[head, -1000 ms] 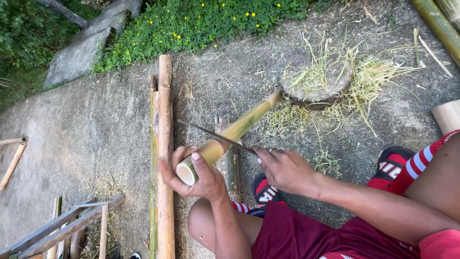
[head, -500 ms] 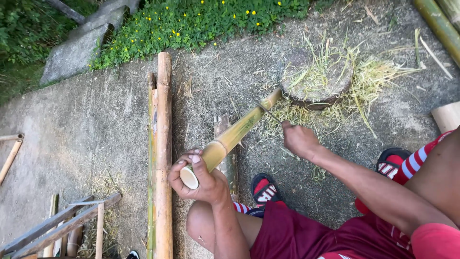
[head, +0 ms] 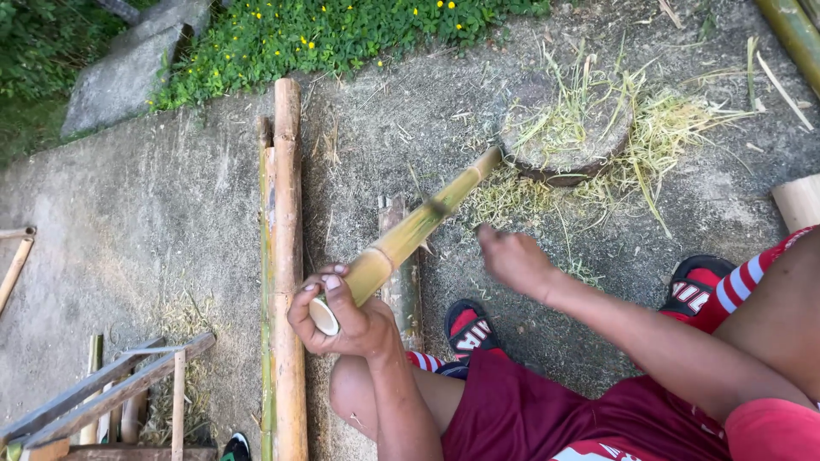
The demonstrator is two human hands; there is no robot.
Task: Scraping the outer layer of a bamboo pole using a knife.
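Observation:
My left hand grips the near cut end of a green-yellow bamboo pole. The pole slants up and away, and its far tip rests against a round wooden stump covered in pale shavings. My right hand is a blurred fist just right of the pole's middle. It holds a thin knife whose blade shows only as a dark smear on the pole. I am crouched, with red shorts and red-and-black sandals below the pole.
Two long bamboo poles lie side by side on the concrete to the left. A wooden frame sits at the lower left. A stone slab and flowering plants border the top. More bamboo lies at the upper right.
My right hand swept the knife from near my left hand outward along the pole toward the stump, then drew back a little toward the middle. My left hand kept its grip.

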